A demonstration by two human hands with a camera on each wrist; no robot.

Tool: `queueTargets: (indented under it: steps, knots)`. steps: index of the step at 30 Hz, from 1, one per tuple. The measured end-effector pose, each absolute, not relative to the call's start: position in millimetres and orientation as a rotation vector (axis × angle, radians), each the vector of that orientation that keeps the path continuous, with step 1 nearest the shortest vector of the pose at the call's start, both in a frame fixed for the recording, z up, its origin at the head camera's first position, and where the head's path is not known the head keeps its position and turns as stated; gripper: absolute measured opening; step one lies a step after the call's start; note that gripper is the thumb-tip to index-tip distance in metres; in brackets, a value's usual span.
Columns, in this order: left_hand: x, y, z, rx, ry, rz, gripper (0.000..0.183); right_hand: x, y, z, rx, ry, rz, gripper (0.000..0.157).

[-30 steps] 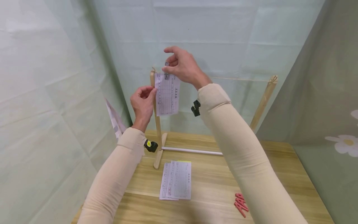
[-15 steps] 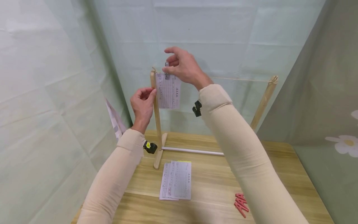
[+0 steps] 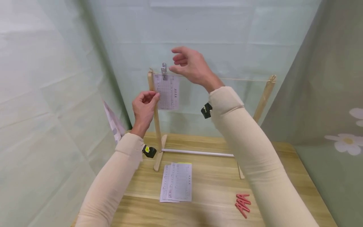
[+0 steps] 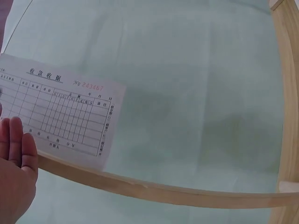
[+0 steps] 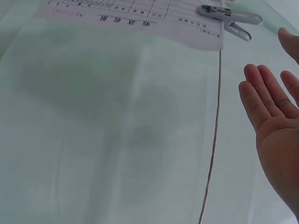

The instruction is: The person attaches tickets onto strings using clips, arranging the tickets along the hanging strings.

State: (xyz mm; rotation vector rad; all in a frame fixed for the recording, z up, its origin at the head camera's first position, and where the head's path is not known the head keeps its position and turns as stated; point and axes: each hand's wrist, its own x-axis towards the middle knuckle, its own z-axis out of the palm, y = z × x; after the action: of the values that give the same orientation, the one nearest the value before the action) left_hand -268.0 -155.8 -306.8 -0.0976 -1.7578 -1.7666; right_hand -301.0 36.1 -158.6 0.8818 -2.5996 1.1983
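Observation:
A receipt slip (image 3: 168, 93) hangs by its top edge from the thin string (image 5: 216, 126), next to the left wooden post (image 3: 157, 123). A grey clothespin (image 5: 229, 16) clamps the slip to the string. My right hand (image 3: 193, 64) is just right of the clothespin with thumb and fingers spread, apart from it; the right wrist view shows the palm with nothing in it. My left hand (image 3: 144, 107) is beside the post at the slip's left edge, thumb and forefinger close together. In the left wrist view its loose fingers (image 4: 29, 151) overlap the slip's lower edge.
Several receipt slips (image 3: 181, 183) lie overlapped on the wooden table (image 3: 215, 189). Red clothespins (image 3: 242, 205) lie at the front right. The frame's right post (image 3: 265, 97) and white bottom rod (image 3: 198, 153) stand behind. A folded paper (image 3: 113, 121) stands at left.
The slip's lower edge has swung away from my left hand, leaving it hanging. My right hand has let go of the clothespin and drawn back to the right.

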Motion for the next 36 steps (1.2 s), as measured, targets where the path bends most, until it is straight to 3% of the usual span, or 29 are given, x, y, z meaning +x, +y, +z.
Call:
queueTargets:
  steps: [36]
  knots:
    - [-263.0, -153.7, -321.7, -0.311, -2.043, -1.847, 0.025, -259.9, 118.8, -209.9, 0.886, -2.541, 1.357, 0.051]
